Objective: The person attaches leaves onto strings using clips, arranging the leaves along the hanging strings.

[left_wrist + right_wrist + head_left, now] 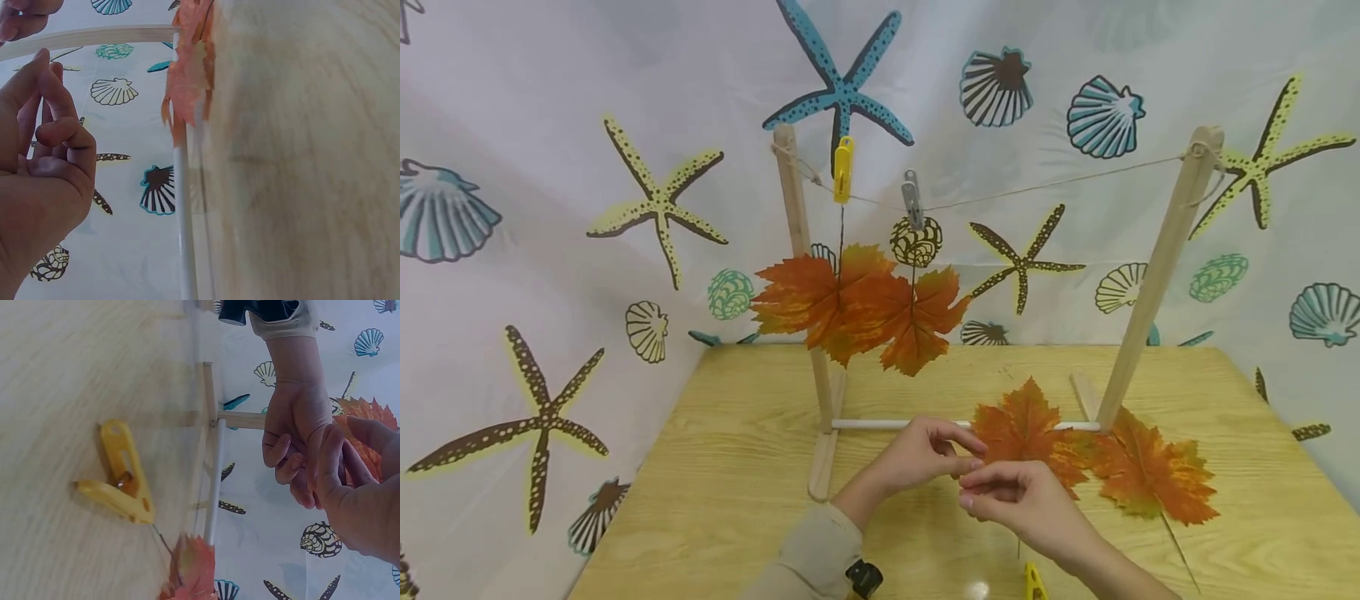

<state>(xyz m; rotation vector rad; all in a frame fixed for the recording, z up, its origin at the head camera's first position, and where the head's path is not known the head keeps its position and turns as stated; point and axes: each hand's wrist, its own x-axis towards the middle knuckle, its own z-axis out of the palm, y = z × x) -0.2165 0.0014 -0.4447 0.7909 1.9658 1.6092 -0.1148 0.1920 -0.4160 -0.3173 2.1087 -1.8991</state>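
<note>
In the head view my left hand (928, 454) and right hand (1026, 504) meet fingertip to fingertip above the table, fingers loosely bent. Nothing shows between the fingers in any view. The right wrist view has both the left hand (297, 425) and right hand (356, 481) close together. Just beyond them lies an orange maple leaf (1022, 425), its stem running toward a yellow clothespin (125, 475) on the table. A second maple leaf (1153, 467) lies to the right, stem toward me.
A wooden frame holds a twine line (1045, 185) between two posts (1161, 279). From it, a yellow clothespin (843, 169) and a grey clothespin (912, 200) hang with maple leaves (917, 321) below. A white rod (872, 425) joins the posts low down, close over the table (715, 517).
</note>
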